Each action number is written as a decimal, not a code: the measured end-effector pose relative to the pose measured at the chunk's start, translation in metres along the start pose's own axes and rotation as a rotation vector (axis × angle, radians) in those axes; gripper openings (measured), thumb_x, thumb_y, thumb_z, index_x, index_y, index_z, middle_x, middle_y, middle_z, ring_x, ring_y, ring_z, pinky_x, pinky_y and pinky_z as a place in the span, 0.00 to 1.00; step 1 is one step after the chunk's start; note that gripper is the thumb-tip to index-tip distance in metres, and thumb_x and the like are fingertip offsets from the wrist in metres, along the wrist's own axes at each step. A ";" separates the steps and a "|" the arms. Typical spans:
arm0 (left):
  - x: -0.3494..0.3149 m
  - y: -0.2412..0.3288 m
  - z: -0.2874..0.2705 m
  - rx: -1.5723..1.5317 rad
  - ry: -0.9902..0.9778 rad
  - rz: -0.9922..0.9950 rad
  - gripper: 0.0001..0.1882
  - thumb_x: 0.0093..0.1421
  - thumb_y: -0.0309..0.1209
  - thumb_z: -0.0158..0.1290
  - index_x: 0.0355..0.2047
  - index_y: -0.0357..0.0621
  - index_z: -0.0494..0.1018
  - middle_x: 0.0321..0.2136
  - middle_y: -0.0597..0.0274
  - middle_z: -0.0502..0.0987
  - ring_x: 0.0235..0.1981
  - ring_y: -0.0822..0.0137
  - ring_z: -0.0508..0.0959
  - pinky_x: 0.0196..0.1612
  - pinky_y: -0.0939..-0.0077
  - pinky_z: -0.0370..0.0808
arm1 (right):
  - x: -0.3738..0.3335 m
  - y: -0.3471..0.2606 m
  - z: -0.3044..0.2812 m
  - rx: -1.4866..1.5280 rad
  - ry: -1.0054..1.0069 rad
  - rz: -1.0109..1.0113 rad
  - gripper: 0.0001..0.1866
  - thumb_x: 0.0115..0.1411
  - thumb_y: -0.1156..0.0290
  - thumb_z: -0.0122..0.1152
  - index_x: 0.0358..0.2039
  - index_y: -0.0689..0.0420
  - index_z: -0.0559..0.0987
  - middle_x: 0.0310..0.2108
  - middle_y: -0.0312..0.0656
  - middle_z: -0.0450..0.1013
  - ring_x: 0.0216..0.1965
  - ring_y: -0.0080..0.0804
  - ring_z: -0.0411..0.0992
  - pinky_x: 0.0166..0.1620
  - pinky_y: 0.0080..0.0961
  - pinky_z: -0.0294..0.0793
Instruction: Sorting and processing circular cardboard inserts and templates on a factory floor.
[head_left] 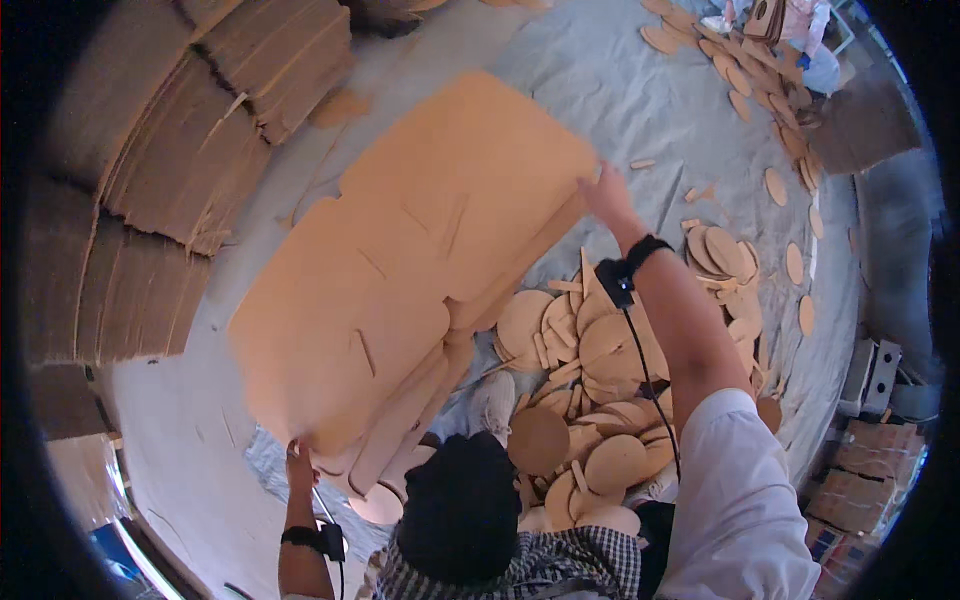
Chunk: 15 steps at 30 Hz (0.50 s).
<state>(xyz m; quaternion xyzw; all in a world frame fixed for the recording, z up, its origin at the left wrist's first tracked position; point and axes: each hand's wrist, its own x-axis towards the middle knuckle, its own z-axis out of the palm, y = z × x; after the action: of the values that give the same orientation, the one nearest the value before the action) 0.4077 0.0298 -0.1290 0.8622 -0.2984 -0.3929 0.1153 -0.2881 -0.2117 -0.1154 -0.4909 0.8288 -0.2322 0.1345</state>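
Note:
A large die-cut cardboard sheet (480, 150), light brown with several slits and notched edges, slants across the middle. At its lower left corner my left hand (298, 463) has closed on the edge. My right hand (607, 197) grips the upper right corner, fingers partly hidden by the board. More cardboard sheets (415, 395) show under its near side; I cannot tell how many. Beside them, below my right forearm, lies a heap of cardboard discs (617, 348) and narrow strips. Both wrists wear black straps with small devices and cables.
Tall stacks of cardboard (160, 200) stand along the left. Grey sheeting (600, 90) covers the floor. Scattered cardboard ovals (775, 186) lie at the right, near another person's arm (815, 30) at the top right. Taped boxes (850, 500) sit at lower right. A dark rounded shape (460, 510) fills the lower middle.

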 end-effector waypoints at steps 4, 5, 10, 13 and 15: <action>0.006 -0.005 0.005 0.084 -0.008 -0.059 0.36 0.55 0.57 0.46 0.54 0.44 0.56 0.14 0.61 0.67 0.05 0.72 0.63 0.05 0.79 0.56 | 0.054 0.010 0.040 -0.086 0.087 0.221 0.35 0.51 0.57 0.60 0.54 0.62 0.60 0.50 0.56 0.64 0.52 0.53 0.63 0.52 0.39 0.64; 0.007 -0.006 0.012 0.093 -0.003 -0.045 0.34 0.56 0.56 0.46 0.53 0.44 0.57 0.14 0.61 0.67 0.05 0.73 0.62 0.06 0.80 0.56 | 0.058 0.023 0.047 -0.090 0.084 0.230 0.35 0.51 0.57 0.60 0.54 0.62 0.60 0.50 0.56 0.64 0.52 0.53 0.63 0.52 0.39 0.64; 0.005 -0.006 0.003 -0.094 0.089 -0.107 0.34 0.52 0.59 0.49 0.47 0.47 0.58 0.17 0.64 0.66 0.08 0.75 0.59 0.08 0.80 0.55 | 0.013 0.037 0.038 0.747 -0.124 0.297 0.34 0.48 0.64 0.67 0.51 0.65 0.61 0.45 0.50 0.67 0.44 0.36 0.69 0.46 0.28 0.68; 0.010 -0.007 -0.005 -0.029 0.026 -0.156 0.33 0.52 0.59 0.49 0.46 0.48 0.58 0.17 0.65 0.65 0.08 0.75 0.57 0.08 0.80 0.53 | -0.028 0.074 -0.004 0.804 -0.102 0.336 0.33 0.47 0.69 0.67 0.50 0.64 0.61 0.43 0.51 0.68 0.41 0.32 0.69 0.43 0.25 0.69; 0.043 -0.075 -0.072 0.029 0.049 -0.081 0.33 0.53 0.57 0.50 0.48 0.45 0.61 0.24 0.59 0.70 0.13 0.71 0.66 0.13 0.76 0.63 | -0.059 0.052 -0.031 0.806 -0.113 0.320 0.31 0.48 0.69 0.66 0.50 0.63 0.63 0.42 0.48 0.69 0.41 0.31 0.69 0.43 0.25 0.69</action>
<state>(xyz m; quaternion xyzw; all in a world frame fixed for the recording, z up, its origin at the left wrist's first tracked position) 0.5150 0.0611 -0.1401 0.8846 -0.2661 -0.3714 0.0940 -0.3131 -0.1307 -0.1158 -0.2766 0.7289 -0.4862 0.3947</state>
